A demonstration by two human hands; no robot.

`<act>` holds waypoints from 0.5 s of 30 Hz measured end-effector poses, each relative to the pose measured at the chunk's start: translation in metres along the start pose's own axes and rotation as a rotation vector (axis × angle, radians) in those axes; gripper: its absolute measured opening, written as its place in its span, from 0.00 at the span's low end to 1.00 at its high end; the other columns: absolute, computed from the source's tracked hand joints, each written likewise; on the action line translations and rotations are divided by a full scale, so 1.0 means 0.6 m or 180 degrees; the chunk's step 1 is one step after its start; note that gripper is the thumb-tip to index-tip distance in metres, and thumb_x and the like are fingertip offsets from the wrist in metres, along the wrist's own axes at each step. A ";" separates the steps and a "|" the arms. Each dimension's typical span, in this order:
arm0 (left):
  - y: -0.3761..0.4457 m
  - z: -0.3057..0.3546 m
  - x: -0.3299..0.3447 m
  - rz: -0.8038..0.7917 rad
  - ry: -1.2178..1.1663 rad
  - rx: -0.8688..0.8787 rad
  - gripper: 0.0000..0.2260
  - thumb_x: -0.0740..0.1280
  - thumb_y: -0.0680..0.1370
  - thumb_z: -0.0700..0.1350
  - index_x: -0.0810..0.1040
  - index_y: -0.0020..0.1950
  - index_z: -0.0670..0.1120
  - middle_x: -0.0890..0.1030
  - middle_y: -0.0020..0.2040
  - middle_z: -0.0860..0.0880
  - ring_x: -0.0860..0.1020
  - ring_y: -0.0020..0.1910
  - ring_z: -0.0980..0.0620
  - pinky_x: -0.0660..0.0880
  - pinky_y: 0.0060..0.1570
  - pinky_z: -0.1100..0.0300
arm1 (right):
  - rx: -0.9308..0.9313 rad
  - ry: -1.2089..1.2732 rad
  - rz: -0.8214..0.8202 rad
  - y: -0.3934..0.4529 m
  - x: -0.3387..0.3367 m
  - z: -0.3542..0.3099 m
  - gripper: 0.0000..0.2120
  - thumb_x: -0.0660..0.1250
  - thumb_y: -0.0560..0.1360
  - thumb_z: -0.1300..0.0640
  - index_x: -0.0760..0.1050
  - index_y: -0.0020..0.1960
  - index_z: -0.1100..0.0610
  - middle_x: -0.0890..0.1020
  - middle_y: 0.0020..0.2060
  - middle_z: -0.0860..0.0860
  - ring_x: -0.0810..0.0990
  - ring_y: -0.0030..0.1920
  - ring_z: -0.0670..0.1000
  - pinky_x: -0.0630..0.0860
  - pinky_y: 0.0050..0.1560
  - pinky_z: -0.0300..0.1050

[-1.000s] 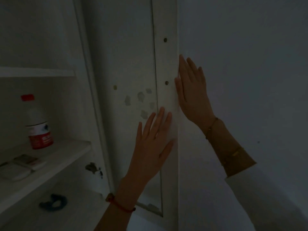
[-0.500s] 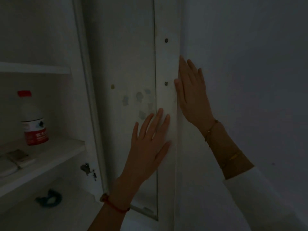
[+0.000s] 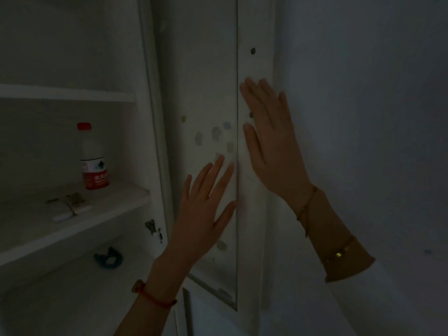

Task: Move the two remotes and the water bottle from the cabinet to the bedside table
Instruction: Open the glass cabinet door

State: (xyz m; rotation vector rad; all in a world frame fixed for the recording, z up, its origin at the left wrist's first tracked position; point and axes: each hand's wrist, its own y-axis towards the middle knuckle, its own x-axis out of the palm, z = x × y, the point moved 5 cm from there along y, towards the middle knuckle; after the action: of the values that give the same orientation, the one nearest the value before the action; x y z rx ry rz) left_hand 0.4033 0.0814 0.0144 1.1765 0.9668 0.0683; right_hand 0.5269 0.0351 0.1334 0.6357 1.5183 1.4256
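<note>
dim view of an open cabinet (image 3: 145, 69). both hands lie flat, fingers spread, holding nothing: left hand (image 3: 203, 209) on the door (image 3: 206, 81), right hand (image 3: 271, 141) on its edge. on a shelf (image 3: 72, 229) stands the bottle (image 3: 93, 157), two remotes (image 3: 69, 207) near it.

Right hand (image 3: 271, 141) further onto door (image 3: 208, 81).

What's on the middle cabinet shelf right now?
On the middle shelf stands a water bottle with a red cap, upright near the back. In front of it lie two remotes side by side. The shelf's left part runs out of frame, so anything there is unseen.
</note>
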 end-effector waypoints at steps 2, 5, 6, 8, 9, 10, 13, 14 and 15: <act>-0.017 -0.017 -0.010 -0.0036 0.0091 -0.0191 0.29 0.58 0.81 0.54 0.50 0.79 0.51 0.48 0.80 0.53 0.51 0.78 0.51 0.53 0.74 0.40 | -0.0052 0.0214 -0.0134 -0.009 0.023 -0.018 0.22 0.52 0.81 0.60 0.59 0.74 0.62 0.64 0.74 0.56 0.57 0.76 0.53 0.48 0.77 0.55; -0.045 -0.047 -0.033 -0.0064 0.0267 -0.0526 0.29 0.57 0.81 0.56 0.48 0.79 0.53 0.48 0.80 0.54 0.50 0.78 0.53 0.53 0.75 0.40 | -0.0067 0.0366 -0.0318 -0.023 0.067 -0.042 0.22 0.51 0.82 0.57 0.60 0.74 0.60 0.65 0.74 0.54 0.58 0.76 0.51 0.51 0.77 0.55; -0.054 -0.057 -0.042 -0.0073 0.0328 -0.0595 0.29 0.57 0.81 0.56 0.49 0.79 0.53 0.49 0.80 0.53 0.51 0.78 0.52 0.54 0.74 0.39 | -0.0075 0.0436 -0.0379 -0.026 0.083 -0.050 0.22 0.52 0.82 0.56 0.60 0.74 0.60 0.65 0.74 0.53 0.58 0.76 0.51 0.51 0.77 0.55; -0.073 -0.078 -0.060 -0.0092 0.0458 -0.0749 0.29 0.56 0.80 0.56 0.50 0.79 0.53 0.51 0.80 0.52 0.52 0.78 0.52 0.57 0.73 0.38 | -0.0083 0.0690 -0.0515 -0.031 0.114 -0.069 0.22 0.52 0.82 0.56 0.59 0.74 0.60 0.64 0.74 0.54 0.57 0.76 0.51 0.50 0.77 0.53; -0.083 -0.089 -0.069 -0.0095 0.0534 -0.0831 0.29 0.56 0.80 0.56 0.50 0.79 0.53 0.51 0.80 0.52 0.51 0.78 0.52 0.57 0.73 0.39 | -0.0083 0.0819 -0.0559 -0.033 0.129 -0.079 0.22 0.52 0.82 0.56 0.59 0.74 0.61 0.64 0.74 0.54 0.57 0.76 0.51 0.49 0.77 0.53; -0.094 -0.098 -0.080 -0.0093 0.0627 -0.0913 0.29 0.57 0.80 0.55 0.50 0.79 0.53 0.51 0.80 0.53 0.51 0.78 0.52 0.56 0.73 0.40 | -0.0073 0.0950 -0.0577 -0.034 0.143 -0.090 0.22 0.52 0.82 0.56 0.59 0.74 0.60 0.64 0.74 0.54 0.57 0.76 0.51 0.49 0.77 0.52; -0.126 -0.125 -0.115 -0.0081 0.0974 -0.1113 0.29 0.59 0.80 0.54 0.53 0.78 0.51 0.55 0.79 0.51 0.55 0.78 0.50 0.58 0.72 0.41 | 0.0010 0.1384 -0.0590 -0.033 0.187 -0.124 0.22 0.52 0.81 0.56 0.60 0.74 0.60 0.65 0.74 0.54 0.59 0.75 0.51 0.49 0.77 0.50; -0.136 -0.135 -0.126 -0.0099 0.1083 -0.1183 0.28 0.58 0.80 0.54 0.54 0.78 0.51 0.57 0.79 0.50 0.56 0.77 0.49 0.59 0.72 0.41 | 0.0039 0.1508 -0.0609 -0.032 0.203 -0.136 0.22 0.53 0.81 0.56 0.60 0.74 0.60 0.65 0.74 0.54 0.60 0.75 0.52 0.50 0.77 0.51; -0.147 -0.147 -0.138 -0.0123 0.1182 -0.1279 0.28 0.57 0.80 0.55 0.55 0.78 0.50 0.58 0.78 0.49 0.58 0.77 0.48 0.59 0.72 0.41 | 0.0057 0.1611 -0.0635 -0.032 0.221 -0.148 0.22 0.53 0.81 0.56 0.60 0.74 0.60 0.65 0.73 0.54 0.60 0.75 0.52 0.52 0.77 0.52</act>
State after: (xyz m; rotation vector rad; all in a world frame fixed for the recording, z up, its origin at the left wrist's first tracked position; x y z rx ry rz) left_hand 0.2566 0.0668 -0.0107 0.7852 1.2328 0.4431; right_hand 0.3961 0.1026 0.0698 0.1230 1.9238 1.4846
